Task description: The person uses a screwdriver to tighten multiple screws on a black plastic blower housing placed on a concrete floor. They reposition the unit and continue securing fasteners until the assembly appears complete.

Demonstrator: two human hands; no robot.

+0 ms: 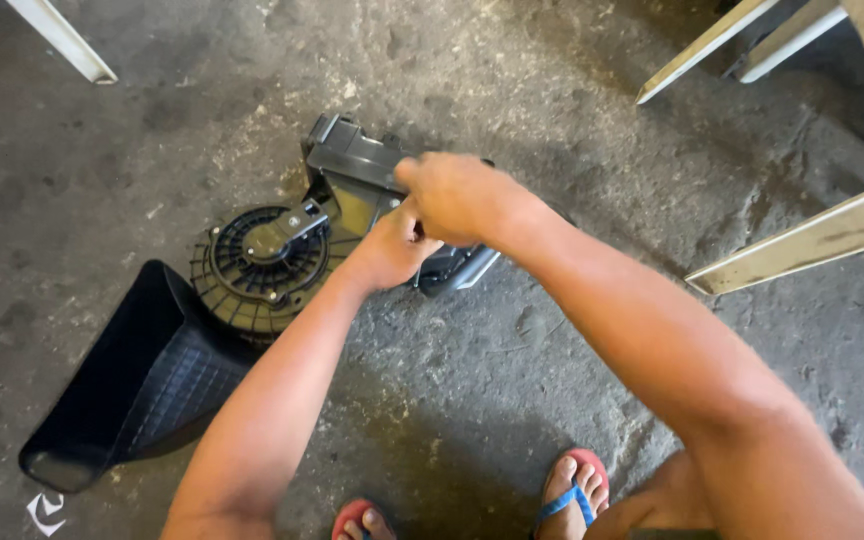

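A black plastic blower housing point(347, 165) lies on the concrete floor, with a round ribbed fan motor point(252, 265) at its left end. My right hand point(457, 195) rests on top of the housing's right part, fingers curled over it. My left hand point(392, 250) is just below and partly under the right one, fingers closed against the housing's front side. What the fingers pinch is hidden.
A black ribbed plastic duct point(112, 390) lies at the lower left, touching the fan. Pale metal frame bars point(802, 245) stand at the right and upper right; another bar point(62, 40) at the upper left. My sandalled feet point(572, 495) are at the bottom.
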